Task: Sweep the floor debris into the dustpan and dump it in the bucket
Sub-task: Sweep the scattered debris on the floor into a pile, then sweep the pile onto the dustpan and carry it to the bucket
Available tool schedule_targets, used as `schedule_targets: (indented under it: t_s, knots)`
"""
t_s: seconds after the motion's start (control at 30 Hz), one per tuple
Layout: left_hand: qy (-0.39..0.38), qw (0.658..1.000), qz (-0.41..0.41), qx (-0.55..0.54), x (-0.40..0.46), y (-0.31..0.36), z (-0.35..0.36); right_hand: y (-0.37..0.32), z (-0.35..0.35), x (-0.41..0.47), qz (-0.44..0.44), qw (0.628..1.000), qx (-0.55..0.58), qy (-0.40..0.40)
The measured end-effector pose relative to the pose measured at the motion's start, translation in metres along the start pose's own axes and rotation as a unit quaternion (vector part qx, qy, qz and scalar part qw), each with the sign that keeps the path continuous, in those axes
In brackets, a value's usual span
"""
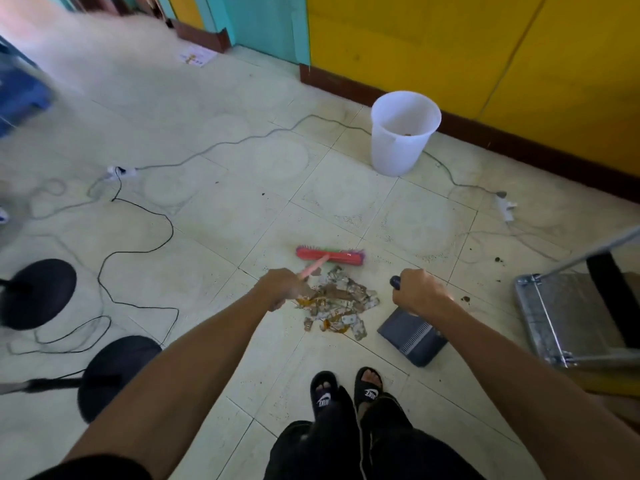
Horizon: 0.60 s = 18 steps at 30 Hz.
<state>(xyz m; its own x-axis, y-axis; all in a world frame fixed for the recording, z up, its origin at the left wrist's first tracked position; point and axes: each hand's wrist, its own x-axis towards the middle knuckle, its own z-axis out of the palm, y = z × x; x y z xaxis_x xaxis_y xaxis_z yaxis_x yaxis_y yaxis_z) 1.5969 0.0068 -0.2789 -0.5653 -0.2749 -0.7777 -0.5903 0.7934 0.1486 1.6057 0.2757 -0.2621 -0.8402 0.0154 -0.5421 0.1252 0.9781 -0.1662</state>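
Observation:
A pile of torn paper and brown debris [341, 304] lies on the pale tiled floor in front of my feet. My left hand [282, 287] is shut on the pink handle of a red broom [329, 255], whose head rests on the floor just beyond the pile. My right hand [417, 293] is shut on the dark handle of a grey dustpan [412, 336], which sits on the floor just right of the pile. A white bucket [403, 131] stands upright near the yellow wall, with a little debris inside.
Cables [138, 244] and power strips [505, 206] trail across the floor on the left and behind the bucket. Two black round stand bases [38, 292] sit at left. A metal trolley [571, 317] stands at right. Small crumbs [465, 298] lie near the dustpan.

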Motion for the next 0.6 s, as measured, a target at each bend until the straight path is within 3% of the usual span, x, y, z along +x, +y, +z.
schedule_targets:
  t_s: [0.37,0.6]
  knots:
    - [0.048,0.998,-0.029,-0.034,0.027,0.006,0.008,0.044,0.027,-0.002,-0.025,0.995,-0.007,-0.098]
    - [0.041,0.993,-0.068,-0.092,0.034,0.036,0.069,0.088,0.025,0.021,-0.104,0.988,0.040,-0.107]
